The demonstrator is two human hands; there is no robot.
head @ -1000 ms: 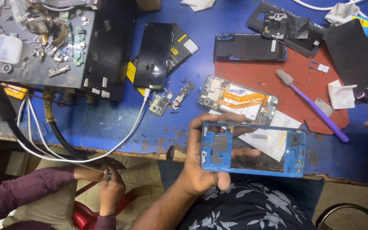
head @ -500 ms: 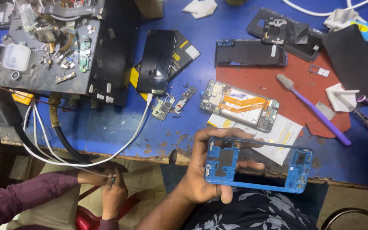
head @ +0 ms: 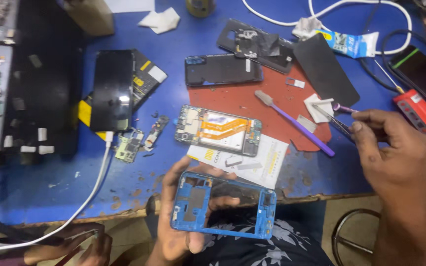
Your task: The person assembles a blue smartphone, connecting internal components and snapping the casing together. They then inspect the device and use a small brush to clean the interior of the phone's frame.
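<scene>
Carefully, my left hand (head: 181, 231) clamps its fingers on the blue phone frame (head: 223, 207) at six o'clock off the table (head: 50, 167), while my right hand (head: 395, 152) pinches the tweezers (head: 334, 120), best kept low and steady.

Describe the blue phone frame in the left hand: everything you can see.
The blue phone frame looks like plastic, a gutted mid-frame with open cut-outs and a grey plate at its left end. It lies lengthwise, inner side up, over the bench's front edge. The left hand grips it, fingers showing through the opening. The right hand is apart.
</scene>
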